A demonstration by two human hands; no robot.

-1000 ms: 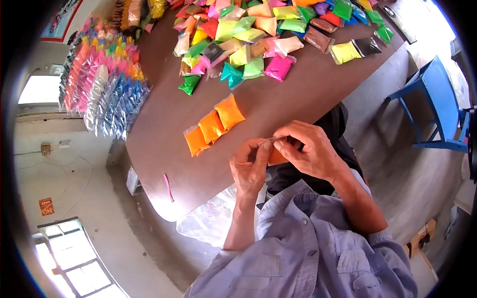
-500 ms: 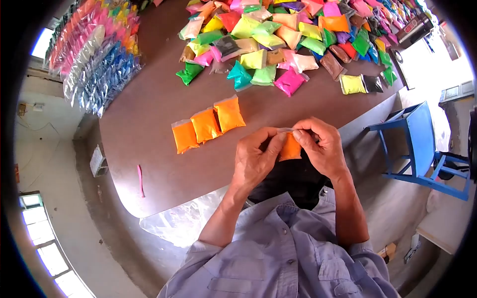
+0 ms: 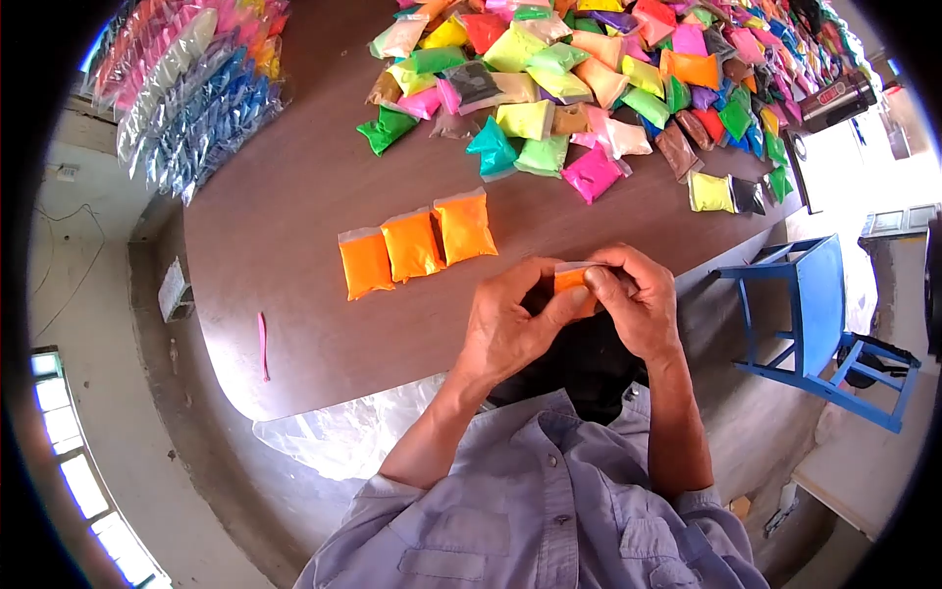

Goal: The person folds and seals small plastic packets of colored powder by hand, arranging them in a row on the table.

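Observation:
Between my hands, over my lap at the table's near edge, is a small orange packet (image 3: 572,279) with a clear top strip. My left hand (image 3: 512,322) pinches its left side, and my right hand (image 3: 633,302) grips its right side with thumb and fingers. The lower part of the packet is partly hidden by my thumbs. Beyond them on the brown table (image 3: 294,211), three orange packets lie side by side in a slanting row: a left one (image 3: 367,265), a middle one (image 3: 412,245) and a right one (image 3: 465,226).
A large heap of coloured packets (image 3: 549,59) covers the table's far side. Bundled clear-wrapped packets (image 3: 201,93) lie at the far left. A pink strip (image 3: 263,346) rests near the left edge. A blue stool (image 3: 819,304) stands at the right, and clear plastic (image 3: 343,432) hangs below the table.
The view has turned, so table and stool appear shifted. Both hands still hold the orange packet, which shows less of its lower part than half a second ago, with the thumbs now across it.

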